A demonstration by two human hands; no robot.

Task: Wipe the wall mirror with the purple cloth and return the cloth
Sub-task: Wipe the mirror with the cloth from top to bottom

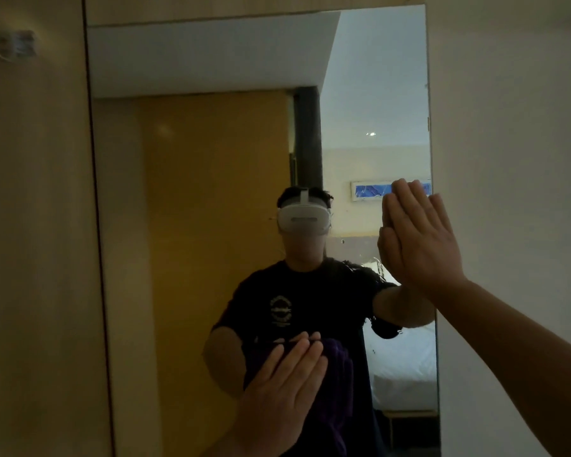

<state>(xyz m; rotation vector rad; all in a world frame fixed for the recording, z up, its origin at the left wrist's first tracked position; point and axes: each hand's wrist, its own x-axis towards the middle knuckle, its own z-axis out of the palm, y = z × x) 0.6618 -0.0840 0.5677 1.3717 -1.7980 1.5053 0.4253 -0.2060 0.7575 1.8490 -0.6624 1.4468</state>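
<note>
A tall wall mirror (195, 159) fills the middle of the view and reflects a person in a dark T-shirt wearing a headset. My left hand (277, 390) lies flat, fingers stretched, against the lower glass. It presses the purple cloth (338, 384) onto the mirror, and the cloth hangs in folds to the right of and below my fingers. My right hand (419, 239) rests flat, palm against the mirror's right edge at about head height, holding nothing.
A wooden panel (37, 225) borders the mirror on the left, with a blurred wall fitting (17, 44) and a white cable near its top. A white wall (508, 127) runs along the right. The glass reflects a wooden door and a bed.
</note>
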